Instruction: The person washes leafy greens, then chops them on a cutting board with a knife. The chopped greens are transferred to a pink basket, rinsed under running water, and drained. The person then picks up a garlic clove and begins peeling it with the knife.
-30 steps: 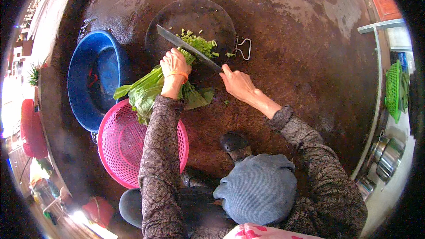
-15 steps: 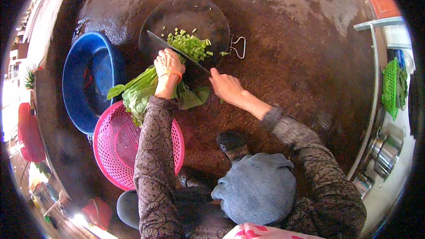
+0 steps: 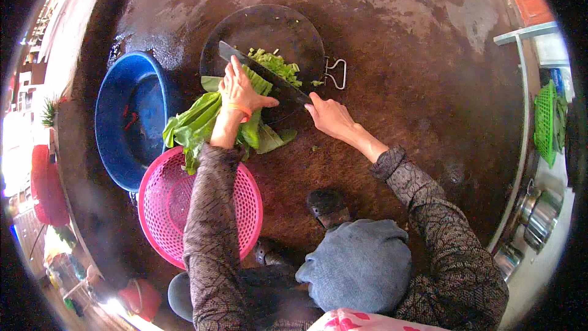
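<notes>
Since the earlier picture my knife [image 3: 263,73] has come a little further along the bunch, and my left hand [image 3: 240,89] has slid back with it over the leafy greens [image 3: 196,124]. My left hand presses down on the greens, fingers curled over them, just beside the blade. My right hand [image 3: 329,116] is closed around the knife handle, and the blade lies slanted across the bunch. The greens lie with their cut end on the round dark board [image 3: 257,27], and their leafy end hangs off it, toward the pink basket [image 3: 165,208]. Behind the blade there is a small heap of chopped pieces [image 3: 278,64], so I judge a small part of the cutting is done; most of the bunch is still whole under my hand. A wire handle [image 3: 335,73] sticks out at the board's right side. To the left stands a blue basin [image 3: 128,122], touching the basket. All these rest on the wet brown floor [image 3: 398,37], and my sandal [image 3: 327,205] shows below.
</notes>
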Demonstrator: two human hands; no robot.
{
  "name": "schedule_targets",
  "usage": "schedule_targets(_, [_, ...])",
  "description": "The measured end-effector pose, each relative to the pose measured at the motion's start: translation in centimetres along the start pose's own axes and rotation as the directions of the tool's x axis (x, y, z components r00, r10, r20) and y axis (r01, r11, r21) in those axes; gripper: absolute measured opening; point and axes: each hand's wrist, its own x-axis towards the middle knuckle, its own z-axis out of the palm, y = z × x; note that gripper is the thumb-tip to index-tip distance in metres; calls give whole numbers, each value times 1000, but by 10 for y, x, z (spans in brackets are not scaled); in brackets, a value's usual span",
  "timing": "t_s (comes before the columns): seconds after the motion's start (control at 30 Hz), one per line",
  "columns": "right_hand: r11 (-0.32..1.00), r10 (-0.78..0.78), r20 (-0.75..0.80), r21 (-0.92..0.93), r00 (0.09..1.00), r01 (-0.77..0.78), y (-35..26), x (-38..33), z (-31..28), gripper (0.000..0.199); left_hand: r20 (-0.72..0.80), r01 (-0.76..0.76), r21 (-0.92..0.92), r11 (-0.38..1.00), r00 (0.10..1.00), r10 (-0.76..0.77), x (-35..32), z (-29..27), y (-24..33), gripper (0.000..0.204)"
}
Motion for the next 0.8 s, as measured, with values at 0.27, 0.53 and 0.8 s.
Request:
schedule_targets(0.27, [999, 47, 18, 16, 999, -47, -7, -4, 7, 26, 218, 145, 256, 956, 954, -203, -22, -4, -7, 167])
schedule_targets(0.53, [998, -11, -78, -55, 997, 7, -14, -9, 5, 21, 82, 223, 230, 947, 966, -247, -26, 19, -6, 155])
schedule_targets(0.8, [998, -56, -204, 1, 977, 58, -17, -57, -10, 18, 81, 151, 240, 959, 981, -175, -7, 29, -34, 112])
